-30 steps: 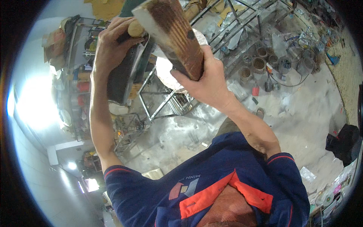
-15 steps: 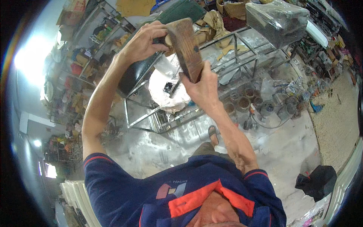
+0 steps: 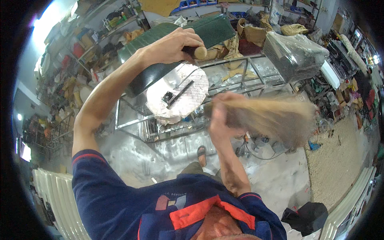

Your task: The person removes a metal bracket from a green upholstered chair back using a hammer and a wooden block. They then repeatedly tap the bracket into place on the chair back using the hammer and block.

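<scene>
White round pad (image 3: pixel 196 94): landmark of the head view; a pale disc with a dark bar (image 3: pixel 182 93) and a small black square piece (image 3: pixel 167 97) lying on it.
Left hand (image 3: pixel 176 44): beyond the pad's far edge; fingers curled closed about a dark handle.
Dark handle (image 3: pixel 200 53): above the pad's far right rim; pale round end bare and turned right; what its other end carries cannot be told.
Right hand (image 3: pixel 226 116): just right of the pad; thumb and fingers wrapped about a wooden block.
Wooden block (image 3: pixel 276 120): brown, blurred, reaching rightward from the pad; apart from the handle.
Metal frame (image 3: pixel 250 66): bars running around the pad and off to its right.
Green cushion (image 3: pixel 216 30): beyond the pad.
Wrapped grey block (image 3: pixel 294 52): well right of the pad, on the far side.
Sandalled foot (image 3: pixel 201 156): on the pad's near side.
Care, grip: best kept firm at the wooden block's near end, as so long a piece would likely twist.
Care, alignment: handle best held steady, pale end clear of the fingers, block kept off the left knuckles.
</scene>
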`<state>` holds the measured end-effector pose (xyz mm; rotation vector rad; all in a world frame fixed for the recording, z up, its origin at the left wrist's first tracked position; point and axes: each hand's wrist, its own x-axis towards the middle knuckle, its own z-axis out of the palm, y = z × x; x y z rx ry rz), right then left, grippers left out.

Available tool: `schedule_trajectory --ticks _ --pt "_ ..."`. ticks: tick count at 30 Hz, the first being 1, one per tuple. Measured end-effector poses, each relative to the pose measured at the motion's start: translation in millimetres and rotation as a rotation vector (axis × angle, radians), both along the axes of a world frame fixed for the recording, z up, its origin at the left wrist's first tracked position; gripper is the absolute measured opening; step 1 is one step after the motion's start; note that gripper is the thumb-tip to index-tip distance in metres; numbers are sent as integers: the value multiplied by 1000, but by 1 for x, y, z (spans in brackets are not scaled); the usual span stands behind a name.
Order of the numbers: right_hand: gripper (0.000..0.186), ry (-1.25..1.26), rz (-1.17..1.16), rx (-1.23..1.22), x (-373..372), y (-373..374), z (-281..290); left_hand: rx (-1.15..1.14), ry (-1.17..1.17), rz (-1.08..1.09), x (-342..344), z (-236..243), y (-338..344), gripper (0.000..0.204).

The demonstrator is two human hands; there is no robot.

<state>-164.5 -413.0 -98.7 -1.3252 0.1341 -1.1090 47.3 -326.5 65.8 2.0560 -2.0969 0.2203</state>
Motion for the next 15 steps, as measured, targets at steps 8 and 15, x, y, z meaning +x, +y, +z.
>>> schedule_trajectory --ticks 8,15 --pt "50 70 -77 -37 -8 8 -3 22 -17 17 -5 -1 4 46" --pt "39 -51 -7 50 -14 9 0 28 -90 41 -8 -8 16 46"
